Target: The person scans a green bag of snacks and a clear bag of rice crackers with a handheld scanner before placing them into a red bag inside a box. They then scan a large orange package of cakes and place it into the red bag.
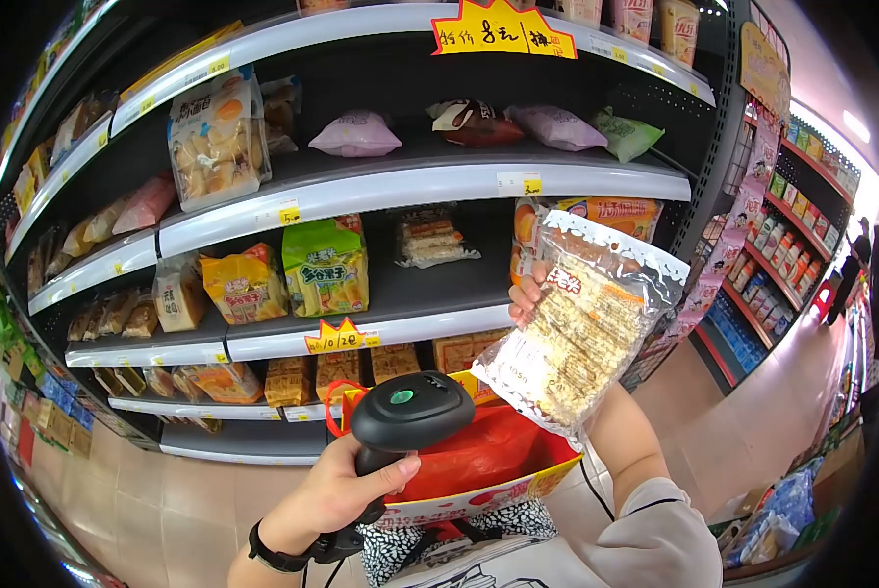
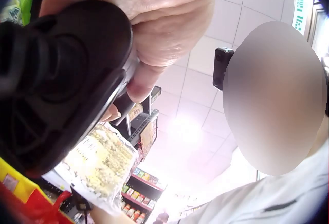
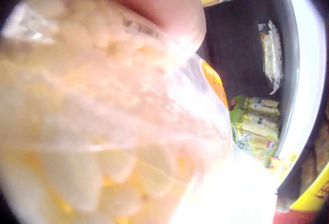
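Note:
My left hand (image 1: 333, 488) grips a black handheld barcode scanner (image 1: 410, 421) by its handle, thumb across the side. In the left wrist view the scanner (image 2: 61, 75) fills the left side, under the palm. On the right, my right hand (image 1: 527, 296) holds up a clear plastic bag of puffed grain bars (image 1: 584, 338) by its left edge, tilted, in front of the shelf. The scanner's head is to the left of the bag and lower, apart from it. In the right wrist view the bag (image 3: 103, 126) is very close and blurred, with a fingertip (image 3: 172, 13) over its edge.
A yellow-edged carton (image 1: 557, 470) with a red plastic bag (image 1: 478, 446) inside stands against my body. Ahead, shelves (image 1: 420, 196) carry packaged breads and snacks, including a green snack bag (image 1: 325, 265) and a similar bar pack (image 1: 434, 238). An aisle (image 1: 694, 421) opens to the right.

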A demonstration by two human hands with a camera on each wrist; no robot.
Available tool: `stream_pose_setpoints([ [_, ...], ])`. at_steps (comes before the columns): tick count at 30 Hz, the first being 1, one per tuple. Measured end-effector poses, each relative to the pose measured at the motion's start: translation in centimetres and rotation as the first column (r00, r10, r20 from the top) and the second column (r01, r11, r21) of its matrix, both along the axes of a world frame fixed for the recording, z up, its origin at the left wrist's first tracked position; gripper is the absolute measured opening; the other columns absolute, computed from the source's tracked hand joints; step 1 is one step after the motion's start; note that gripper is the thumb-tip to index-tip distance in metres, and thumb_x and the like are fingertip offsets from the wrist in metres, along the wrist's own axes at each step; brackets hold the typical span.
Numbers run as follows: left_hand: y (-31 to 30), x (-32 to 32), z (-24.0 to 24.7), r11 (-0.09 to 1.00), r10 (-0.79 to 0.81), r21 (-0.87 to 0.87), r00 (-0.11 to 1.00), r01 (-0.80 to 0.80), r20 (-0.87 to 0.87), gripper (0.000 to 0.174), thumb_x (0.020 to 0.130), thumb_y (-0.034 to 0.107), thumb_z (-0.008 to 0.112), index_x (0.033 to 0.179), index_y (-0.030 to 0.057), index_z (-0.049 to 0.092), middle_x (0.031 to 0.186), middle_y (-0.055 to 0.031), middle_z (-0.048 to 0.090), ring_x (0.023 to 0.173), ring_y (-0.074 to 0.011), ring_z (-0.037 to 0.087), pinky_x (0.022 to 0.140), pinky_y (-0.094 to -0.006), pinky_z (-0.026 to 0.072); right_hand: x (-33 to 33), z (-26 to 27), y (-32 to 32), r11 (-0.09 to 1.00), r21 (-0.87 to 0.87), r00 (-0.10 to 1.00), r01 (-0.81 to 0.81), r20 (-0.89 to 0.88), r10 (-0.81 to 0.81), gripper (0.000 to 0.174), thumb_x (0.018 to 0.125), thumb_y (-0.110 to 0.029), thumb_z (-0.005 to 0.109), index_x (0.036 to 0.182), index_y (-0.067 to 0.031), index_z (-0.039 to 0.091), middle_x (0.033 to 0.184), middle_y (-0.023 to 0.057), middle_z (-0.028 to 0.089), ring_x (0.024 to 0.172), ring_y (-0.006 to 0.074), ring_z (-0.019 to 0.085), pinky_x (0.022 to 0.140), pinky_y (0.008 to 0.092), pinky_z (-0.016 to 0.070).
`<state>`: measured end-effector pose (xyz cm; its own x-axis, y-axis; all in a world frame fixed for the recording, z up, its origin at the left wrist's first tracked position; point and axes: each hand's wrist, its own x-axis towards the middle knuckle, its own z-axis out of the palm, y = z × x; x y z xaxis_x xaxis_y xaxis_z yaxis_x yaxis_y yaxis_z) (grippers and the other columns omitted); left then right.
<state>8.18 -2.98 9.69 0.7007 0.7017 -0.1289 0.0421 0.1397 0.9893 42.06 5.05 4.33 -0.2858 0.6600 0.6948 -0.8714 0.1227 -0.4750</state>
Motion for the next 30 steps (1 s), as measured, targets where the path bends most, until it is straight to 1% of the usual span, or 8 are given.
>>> stream_pose_setpoints([
  [11, -0.1, -1.4, 0.3, 0.997, 0.072, 0.000, 0.996, -0.072, 0.061, 0.021, 0.083, 0.014, 0.064, 0.097, 0.0005, 0.057, 0.077, -0.0010, 0.056, 0.070, -0.0076, 0.051, 0.062, -0.0234, 0.0424, -0.2, 0.1, -0.6, 0.999, -0.022, 0.999, 0.025, -0.024, -0.025, 0.035, 0.086, -0.031, 0.057, 0.102, -0.0021, 0.047, 0.088, 0.0098, 0.052, 0.089, 0.0209, 0.049, 0.089, 0.0348, 0.0431],
  [15, 0.2, -4.0, 0.7, 0.984, 0.177, 0.003, 0.970, -0.180, 0.165, 0.026, 0.082, 0.012, 0.062, 0.104, -0.0003, 0.054, 0.078, -0.0045, 0.056, 0.068, -0.0105, 0.052, 0.063, -0.0251, 0.0440, 2.3, 0.0, -1.0, 0.967, -0.154, 0.931, 0.203, 0.336, -0.142, 0.034, 0.087, -0.033, 0.055, 0.104, -0.0030, 0.052, 0.095, 0.0093, 0.057, 0.091, 0.0183, 0.055, 0.083, 0.0287, 0.0459],
  [17, 0.2, -5.3, 0.2, 0.947, 0.318, -0.017, 0.935, -0.319, 0.155, 0.035, 0.080, 0.014, 0.061, 0.109, -0.0021, 0.050, 0.077, -0.0081, 0.055, 0.065, -0.0137, 0.051, 0.060, -0.0273, 0.0426, 1.1, 1.7, -2.5, 0.819, -0.362, 0.873, 0.444, 0.382, -0.304, 0.036, 0.090, -0.035, 0.050, 0.107, -0.0037, 0.053, 0.098, 0.0092, 0.060, 0.089, 0.0176, 0.059, 0.080, 0.0302, 0.0491],
  [18, 0.3, -5.8, 0.0, 0.946, 0.323, -0.015, 0.934, -0.324, 0.156, 0.035, 0.080, 0.014, 0.061, 0.109, -0.0021, 0.050, 0.077, -0.0081, 0.055, 0.065, -0.0137, 0.051, 0.060, -0.0273, 0.0426, -0.1, 3.5, -2.9, 0.707, -0.589, 0.914, 0.392, 0.339, -0.224, 0.039, 0.092, -0.038, 0.046, 0.110, -0.0042, 0.054, 0.100, 0.0080, 0.062, 0.086, 0.0171, 0.062, 0.078, 0.0320, 0.0505],
  [19, 0.4, -6.3, -0.2, 0.934, 0.356, -0.049, 0.914, -0.354, 0.194, 0.036, 0.080, 0.014, 0.061, 0.110, -0.0025, 0.049, 0.077, -0.0089, 0.054, 0.066, -0.0147, 0.051, 0.060, -0.0276, 0.0426, 0.3, 2.7, -1.1, 0.577, -0.619, 0.840, 0.533, 0.470, -0.271, 0.039, 0.093, -0.039, 0.045, 0.108, -0.0037, 0.056, 0.098, 0.0080, 0.064, 0.085, 0.0179, 0.063, 0.076, 0.0321, 0.0514],
  [25, 0.6, -8.4, -1.4, 0.904, 0.428, -0.128, 0.870, -0.408, 0.245, 0.038, 0.080, 0.014, 0.061, 0.112, -0.0033, 0.047, 0.078, -0.0109, 0.053, 0.067, -0.0169, 0.050, 0.061, -0.0287, 0.0423, -0.5, 3.1, 4.8, 0.399, -0.461, 0.578, 0.793, 0.777, -0.252, 0.042, 0.095, -0.038, 0.042, 0.101, 0.0018, 0.056, 0.094, 0.0113, 0.064, 0.079, 0.0207, 0.064, 0.072, 0.0358, 0.0535],
  [29, 0.5, -9.4, -2.1, 0.914, 0.404, -0.138, 0.882, -0.381, 0.241, 0.039, 0.080, 0.014, 0.061, 0.112, -0.0039, 0.047, 0.078, -0.0117, 0.053, 0.067, -0.0181, 0.051, 0.062, -0.0303, 0.0424, -0.1, 2.5, 11.5, 0.392, -0.542, 0.663, 0.743, 0.676, -0.322, 0.046, 0.095, -0.039, 0.040, 0.107, 0.0046, 0.050, 0.093, 0.0154, 0.063, 0.079, 0.0263, 0.063, 0.071, 0.0423, 0.0536],
  [30, 0.5, -9.7, -2.2, 0.922, 0.384, -0.157, 0.891, -0.355, 0.243, 0.040, 0.080, 0.015, 0.062, 0.115, -0.0016, 0.049, 0.079, -0.0084, 0.056, 0.070, -0.0151, 0.052, 0.064, -0.0277, 0.0423, 0.4, 1.9, 13.3, 0.364, -0.430, 0.557, 0.826, 0.723, -0.408, 0.048, 0.094, -0.039, 0.042, 0.107, 0.0064, 0.049, 0.094, 0.0165, 0.062, 0.079, 0.0266, 0.063, 0.071, 0.0425, 0.0532],
])
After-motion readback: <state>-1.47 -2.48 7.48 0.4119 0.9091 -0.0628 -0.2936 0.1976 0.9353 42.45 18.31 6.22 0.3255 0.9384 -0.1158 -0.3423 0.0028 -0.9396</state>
